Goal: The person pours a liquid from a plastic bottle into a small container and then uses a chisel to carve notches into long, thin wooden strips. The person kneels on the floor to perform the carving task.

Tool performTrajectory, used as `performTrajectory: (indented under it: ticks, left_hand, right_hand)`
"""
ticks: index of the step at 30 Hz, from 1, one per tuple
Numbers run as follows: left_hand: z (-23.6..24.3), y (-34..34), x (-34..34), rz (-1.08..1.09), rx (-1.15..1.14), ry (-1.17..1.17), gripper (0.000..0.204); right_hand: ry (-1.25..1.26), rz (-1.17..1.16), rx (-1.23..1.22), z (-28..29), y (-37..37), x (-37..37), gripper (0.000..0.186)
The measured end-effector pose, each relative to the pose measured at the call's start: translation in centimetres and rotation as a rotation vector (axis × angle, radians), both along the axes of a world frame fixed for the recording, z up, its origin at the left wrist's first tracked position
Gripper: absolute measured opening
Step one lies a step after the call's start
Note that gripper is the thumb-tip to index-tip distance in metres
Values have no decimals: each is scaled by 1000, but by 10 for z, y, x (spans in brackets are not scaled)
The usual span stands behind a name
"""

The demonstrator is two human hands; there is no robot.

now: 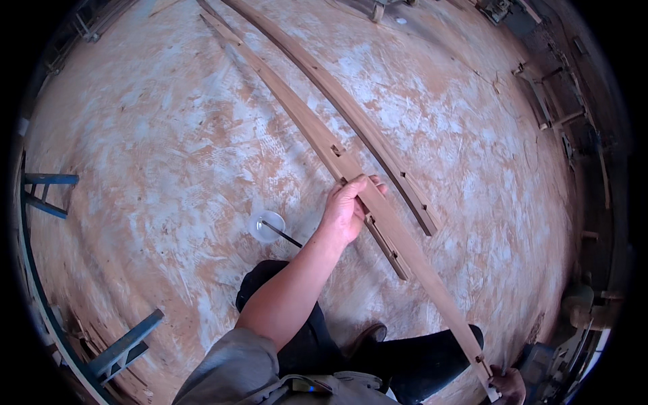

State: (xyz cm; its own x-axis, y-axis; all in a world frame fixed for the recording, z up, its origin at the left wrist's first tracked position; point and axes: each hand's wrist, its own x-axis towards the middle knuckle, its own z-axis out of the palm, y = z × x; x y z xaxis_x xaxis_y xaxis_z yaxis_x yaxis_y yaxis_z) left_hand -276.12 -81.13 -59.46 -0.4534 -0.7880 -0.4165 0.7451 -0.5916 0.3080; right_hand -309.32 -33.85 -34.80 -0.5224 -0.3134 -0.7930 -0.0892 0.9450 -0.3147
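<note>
A loose, creased grey sleeve (233, 364) ends around the person's left elbow, leaving the left forearm (290, 290) bare. The left hand (345, 212) and right hand (512, 386) are bare too. Near-black trousers (422, 361) cover the legs; a dark brown shoe (371, 335) shows between them. A small blue light (311, 388) glows at the waist.

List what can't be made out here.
Head view:
Left hand: some finger parts hidden behind the held wooden bar.
Right hand: dim, its wrist cut off by the lower edge.
Separate bar: far end cut off by the top edge.
Cup: contents too small to tell.
</note>
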Motion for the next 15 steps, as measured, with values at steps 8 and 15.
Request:
performTrajectory:
  ticks: [8, 15]
  left_hand:
    - [-4, 22, -15, -73, 84, 135, 21]
    - [-11, 29, -14, -53, 58, 10, 20]
  right_hand:
    - [155, -201, -48, -18, 47, -17, 42]
    - [573, 128, -7, -32, 35, -17, 23]
